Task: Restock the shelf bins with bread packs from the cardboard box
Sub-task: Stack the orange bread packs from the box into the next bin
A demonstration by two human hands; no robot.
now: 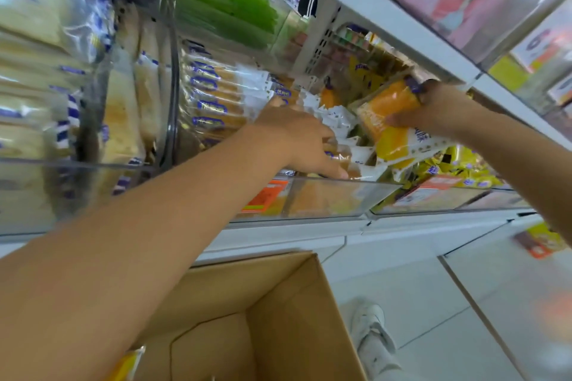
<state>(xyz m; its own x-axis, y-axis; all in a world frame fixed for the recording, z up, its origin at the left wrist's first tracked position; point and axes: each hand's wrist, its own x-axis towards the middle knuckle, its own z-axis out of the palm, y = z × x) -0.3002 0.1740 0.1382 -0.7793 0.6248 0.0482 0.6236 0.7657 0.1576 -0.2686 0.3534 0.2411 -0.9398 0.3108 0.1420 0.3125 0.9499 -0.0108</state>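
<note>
I'm in a shop aisle: white metal shelves (387, 14) carry clear plastic bins (340, 195) packed with wrapped bread packs (210, 93), orange price labels (266, 195) on their fronts, pale tiled floor (433, 288) below.

Bread pack (387, 116) in right hand (439, 108): orange-yellow loaf, white wrapper end, purple lettering. Packs in middle bin (340, 195): tan bread, white wrapper ends, purple-blue labels. Far-left packs (40, 49): pale cream slices, clear film, blue-and-white stripes. Green packs (223, 0) far on shelf. Right bin packs (458, 164): bright yellow. Price tags (266, 195): orange and white. Cardboard box (263, 312) near: plain brown. Shoe (368, 322): white. Floor tiles (433, 288): pale grey-white.
</note>
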